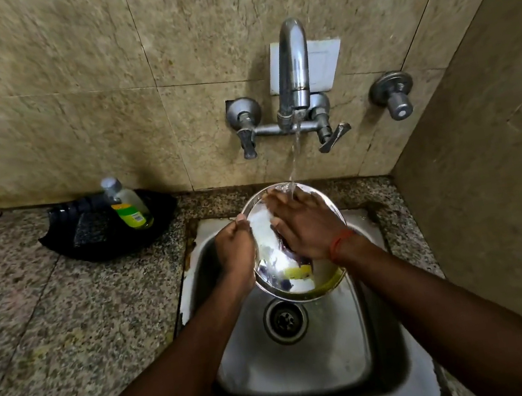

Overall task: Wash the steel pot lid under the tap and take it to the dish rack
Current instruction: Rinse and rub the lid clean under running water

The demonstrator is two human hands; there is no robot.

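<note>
**Lid held under running water, rinse under way**

Granite counter (79,324) framed a steel sink (309,362) set beneath a tiled wall, from which a chrome tap (293,65) poured a thin stream (294,149). Away to the left, a black tray (97,234) carried a bottle of yellow-green liquid (128,204), well apart from the work.

Above the basin and its drain (286,320), the steel pot lid (273,260) was tilted, its far rim raised toward the wall so that the stream struck near the top edge; judged from that slope, the tilt let water run down across the face and off into the sink.

The left hand (234,246) was closed around the lid's left rim, thumb over the edge, apparently to steady it at that angle. The right hand (303,225) lay flat on the shiny face with its fingers (278,200) spread and reaching up into the falling water, seemingly rubbing the surface clean; it gripped nothing.

A yellow patch showed at the lid's lower edge, but whether reflection or residue could not be told. No dish rack was in view, so the carry had not begun.
</note>
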